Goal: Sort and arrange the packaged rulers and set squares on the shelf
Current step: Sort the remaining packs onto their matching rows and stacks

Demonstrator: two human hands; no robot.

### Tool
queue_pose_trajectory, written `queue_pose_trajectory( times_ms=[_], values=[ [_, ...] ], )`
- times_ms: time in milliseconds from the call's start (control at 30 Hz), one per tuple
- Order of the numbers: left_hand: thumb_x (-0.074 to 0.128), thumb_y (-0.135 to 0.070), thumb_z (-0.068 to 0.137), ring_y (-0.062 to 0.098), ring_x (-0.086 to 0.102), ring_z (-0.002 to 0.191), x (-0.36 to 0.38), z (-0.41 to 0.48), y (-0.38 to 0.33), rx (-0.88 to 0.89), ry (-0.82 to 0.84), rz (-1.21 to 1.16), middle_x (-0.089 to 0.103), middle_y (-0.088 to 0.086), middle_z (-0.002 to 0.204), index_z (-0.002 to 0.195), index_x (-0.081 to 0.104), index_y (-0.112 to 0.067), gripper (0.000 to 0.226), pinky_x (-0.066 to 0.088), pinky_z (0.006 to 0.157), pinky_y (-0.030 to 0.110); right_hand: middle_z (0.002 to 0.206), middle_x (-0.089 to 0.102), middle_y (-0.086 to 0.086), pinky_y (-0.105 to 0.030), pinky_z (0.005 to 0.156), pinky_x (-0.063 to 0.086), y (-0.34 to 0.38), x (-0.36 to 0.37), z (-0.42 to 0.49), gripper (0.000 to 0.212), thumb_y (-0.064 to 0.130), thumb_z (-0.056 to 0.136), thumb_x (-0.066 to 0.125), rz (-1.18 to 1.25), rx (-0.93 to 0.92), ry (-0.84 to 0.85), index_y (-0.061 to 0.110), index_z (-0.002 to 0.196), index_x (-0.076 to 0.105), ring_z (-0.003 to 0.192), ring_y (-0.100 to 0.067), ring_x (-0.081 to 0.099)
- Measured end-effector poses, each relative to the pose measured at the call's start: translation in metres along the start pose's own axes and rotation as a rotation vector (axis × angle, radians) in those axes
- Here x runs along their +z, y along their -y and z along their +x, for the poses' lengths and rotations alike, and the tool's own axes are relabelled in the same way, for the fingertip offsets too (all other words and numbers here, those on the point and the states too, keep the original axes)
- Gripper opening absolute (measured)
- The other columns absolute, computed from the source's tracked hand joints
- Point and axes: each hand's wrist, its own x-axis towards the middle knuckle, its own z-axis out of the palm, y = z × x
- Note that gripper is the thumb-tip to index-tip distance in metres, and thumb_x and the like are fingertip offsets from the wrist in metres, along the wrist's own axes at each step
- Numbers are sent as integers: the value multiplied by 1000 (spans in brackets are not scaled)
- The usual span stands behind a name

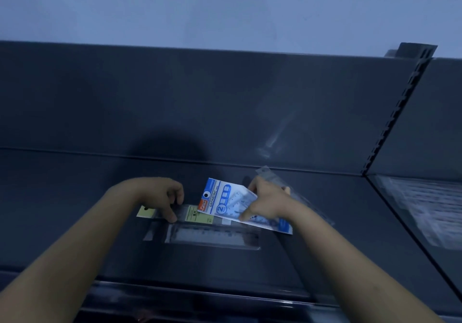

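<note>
Dark grey shelf [62,197] stretches open toward the lower left, while at centre the left hand [163,196] pinches a flat yellow-green ruler pack [197,216] and the right hand [266,204] grips a tilted blue-white set-square pack [223,200].

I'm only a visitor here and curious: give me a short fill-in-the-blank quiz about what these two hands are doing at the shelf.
1. The right hand holds a blue and white pack printed with the word ____.
2. The big digit inside the circle on that pack is ____.
3. The ruler pack with the yellow-green label is pinched by the person's ____ hand.

Missing words: GEOMETRIC; 2; left
</note>
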Motion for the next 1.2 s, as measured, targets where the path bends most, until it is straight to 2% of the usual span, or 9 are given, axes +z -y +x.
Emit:
queue_pose_trajectory(
  times_ms=[200, 300, 400, 600, 700, 833, 933, 1133, 1200],
  values=[
    [85, -25, 68, 10, 53, 80, 3, -2, -1, 36, -56, 34, 55, -8, 91, 80, 58, -32, 30, 48, 72, 31, 88, 51, 17, -35, 88, 21, -5, -7, -8, 54, 37, 66, 79, 82, -8, -30, 25, 106, 45, 92, -11, 49],
    [84, -22, 67, 8, 52, 76, 8, -3, -3, 66, -156, 12, 56, -10, 86, 76, 58, -30, 29, 46, 70, 28, 82, 53, 17, -37, 95, 29, -8, -10, -11, 40, 30, 69, 78, 155, -43, -88, 26, 95, 49, 89, -12, 51],
    [83, -17, 68, 6, 53, 71, 13, -3, -7, 122, -215, -52, 58, -11, 81, 80, 60, -27, 28, 42, 65, 21, 73, 55, 7, -32, 76, 41, -9, -14, -12, 25, 17, 74, 75, 274, -116, -59, 20, 79, 51, 71, -13, 52],
    [83, -24, 71, 11, 54, 97, 18, -9, -24, 205, -379, -74, 60, -4, 107, 103, 61, -25, 38, 46, 88, 25, 66, 50, 7, -24, 56, 37, -13, -15, -10, 25, 12, 82, 71, 276, -186, -43, 19, 73, 49, 58, -7, 46],
    [90, -31, 61, 5, 58, 85, 17, -22, -33, 248, -186, -132, 66, -8, 95, 92, 65, -31, 40, 47, 76, 18, 76, 52, 9, -23, 60, 38, -16, -14, -10, 18, 17, 82, 71, 243, -193, -91, 16, 89, 55, 67, -6, 49],
    [92, -35, 55, 9, 58, 81, 26, -25, -44, 185, -9, 18, 64, -13, 92, 87, 64, -31, 42, 51, 74, 28, 97, 65, 8, -25, 73, 42, -17, -10, -14, 26, 24, 83, 70, 196, -215, -100, 19, 106, 61, 86, -10, 58],
    [90, -28, 59, 3, 51, 68, 27, -24, -49, 155, 40, 49, 59, -12, 85, 81, 59, -30, 38, 46, 65, 23, 89, 67, 6, -22, 68, 45, -23, -9, -17, 26, 20, 80, 74, 255, -216, -87, 16, 103, 62, 69, -6, 58],
    [84, -20, 67, 2, 48, 57, 28, -19, -57, 134, 119, 52, 56, -18, 63, 72, 48, -26, 37, 41, 57, 21, 92, 69, -6, -36, 82, 51, -35, -12, -19, 23, 7, 76, 77, 454, -187, -18, 8, 91, 61, 84, -18, 63],
    [80, -11, 73, 8, 53, 64, 30, -18, -60, 187, 171, -45, 60, -13, 69, 80, 51, -21, 31, 46, 64, 29, 86, 68, -3, -34, 79, 51, -39, -14, -20, 18, 8, 78, 75, 501, -182, -17, 14, 82, 59, 79, -15, 63]
  ],
)
